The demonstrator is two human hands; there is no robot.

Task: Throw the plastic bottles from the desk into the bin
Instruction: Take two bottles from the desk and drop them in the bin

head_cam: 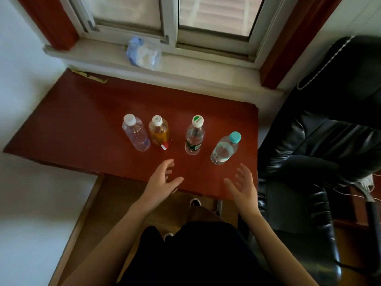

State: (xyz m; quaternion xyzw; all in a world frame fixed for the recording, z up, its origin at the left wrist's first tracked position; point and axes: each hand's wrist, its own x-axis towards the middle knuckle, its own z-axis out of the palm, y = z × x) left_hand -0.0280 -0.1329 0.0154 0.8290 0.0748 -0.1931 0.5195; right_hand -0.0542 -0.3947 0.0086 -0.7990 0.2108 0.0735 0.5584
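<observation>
Four plastic bottles stand upright in a rough row on the reddish-brown desk, none touching a hand. From the left: a clear bottle with a white cap; just beside it, an amber bottle with a white cap; apart from these, a clear bottle with a green label and a white-and-green cap; farther right and nearer the front edge, a clear bottle with a teal cap.

The left hand hovers over the front part of the desk, fingers spread and loosely curved, holding nothing. It lies nearest the gap between the amber bottle and the green-label bottle. The right hand hovers near the front right corner of the desk, palm turned inward, fingers extended, likewise empty. It is close to the teal-cap bottle but clear of it.

A crumpled plastic bag lies on the window sill behind the desk. A black leather chair stands to the right of the desk. The bin is out of view.
</observation>
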